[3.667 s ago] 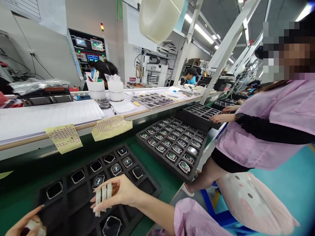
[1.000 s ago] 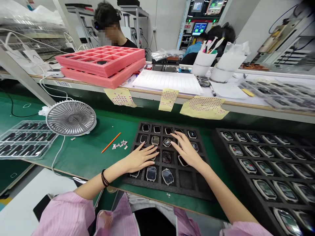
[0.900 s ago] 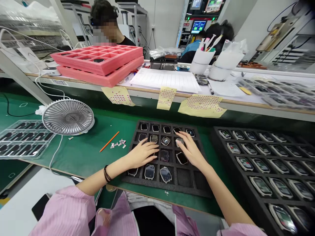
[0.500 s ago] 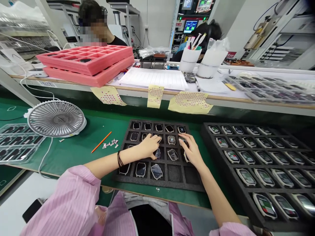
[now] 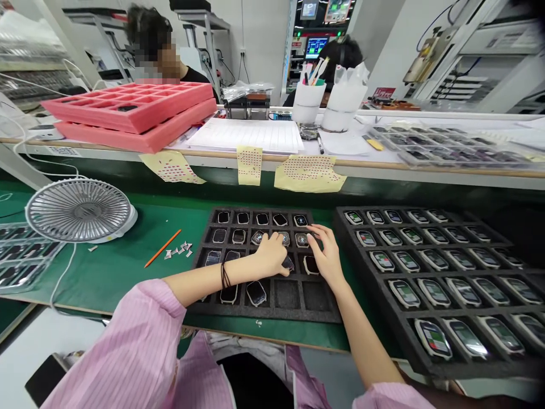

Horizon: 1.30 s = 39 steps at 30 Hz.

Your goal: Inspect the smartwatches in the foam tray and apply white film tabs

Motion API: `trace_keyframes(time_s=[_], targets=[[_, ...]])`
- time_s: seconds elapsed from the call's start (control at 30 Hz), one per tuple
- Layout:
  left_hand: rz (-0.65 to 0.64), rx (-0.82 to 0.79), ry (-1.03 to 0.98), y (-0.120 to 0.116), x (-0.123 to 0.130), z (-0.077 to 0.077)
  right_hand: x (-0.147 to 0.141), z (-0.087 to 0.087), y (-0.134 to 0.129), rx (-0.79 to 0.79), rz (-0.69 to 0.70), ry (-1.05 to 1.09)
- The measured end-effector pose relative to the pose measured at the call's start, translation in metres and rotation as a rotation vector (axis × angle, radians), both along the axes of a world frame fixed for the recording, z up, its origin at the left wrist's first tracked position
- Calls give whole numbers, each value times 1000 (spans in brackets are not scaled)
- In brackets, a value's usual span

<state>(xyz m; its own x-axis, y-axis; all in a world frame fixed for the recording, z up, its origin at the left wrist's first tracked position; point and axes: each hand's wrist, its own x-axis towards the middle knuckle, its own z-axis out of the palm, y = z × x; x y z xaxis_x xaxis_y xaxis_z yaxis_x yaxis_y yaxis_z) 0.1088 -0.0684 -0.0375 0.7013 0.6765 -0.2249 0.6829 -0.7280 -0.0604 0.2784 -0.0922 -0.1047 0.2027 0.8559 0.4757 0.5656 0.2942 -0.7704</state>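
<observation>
The left hand [image 5: 272, 254] is being held low over a black tray [image 5: 286, 294] of watches, with its fingers bent down at the second row from the back. Whether anything is being pinched by it cannot be told, as the tips are being partly hidden. A watch [image 5: 288, 263] is being half covered by this hand, near its thumb. A tilted watch [image 5: 258, 238] is being shown in its box just left of the fingertips.

The right hand [image 5: 327, 255] is being held loose, with thumb and fingers spread and no watch being gripped. Its tips are being held just beside a watch with a dial [image 5: 302, 240], at the right end of the second row; whether it is being touched cannot be told. A dark watch [image 5: 311, 264] is being shown left of its palm.

Left of the left hand, an orange stick [image 5: 163, 247] and small pale bits [image 5: 168, 254] are being held up by the green table [image 5: 170, 213], with a round fan [image 5: 80, 209] being seen farther left. Right of the right hand, rows of watches are being held by a bigger black tray [image 5: 481, 366]. Past both hands, yellow papers [image 5: 310, 173] are being held by the shelf edge [image 5: 374, 175].
</observation>
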Motion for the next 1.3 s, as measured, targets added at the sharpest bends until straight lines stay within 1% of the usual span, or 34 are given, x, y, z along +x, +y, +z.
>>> trace_keyframes(time_s=[0.07, 0.17, 0.27, 0.33, 0.43, 0.53, 0.63, 0.73, 0.83, 0.9, 1.0, 1.17, 1.3], targets=[[16, 16, 20, -3, 12, -6, 1, 0, 0, 10, -9, 7], [23, 37, 32, -3, 22, -12, 3, 2, 1, 29, -19, 20], [24, 34, 23, 2, 23, -14, 3, 5, 0, 40, -29, 34], [16, 29, 5, 5, 20, -13, 3, 7, -1, 46, -31, 38], [-5, 25, -31, 7, 14, -4, 3, 10, -2, 59, -48, 42], [-21, 38, -82, 7, 17, 14, 5, 12, -2, 81, -74, 49], [-42, 23, -153, 6, 33, 31, 9, 14, -2, 106, -98, 65], [-96, -76, -147, 4, 55, 37, 15, 14, -1, 113, -143, 86], [-177, -209, -81, 4, 70, 33, 21, 14, 0, 116, -183, 105], [-215, -255, -53, 5, 74, 28, 23, 14, 0, 128, -196, 102], [-252, -247, -54, 6, 74, 22, 23, 15, -1, 139, -195, 81], [-403, -245, -93, 7, 70, 16, 22, 16, -1, 127, -181, 69], [-477, -230, -109, 6, 66, 15, 22, 16, -1, 128, -170, 69]])
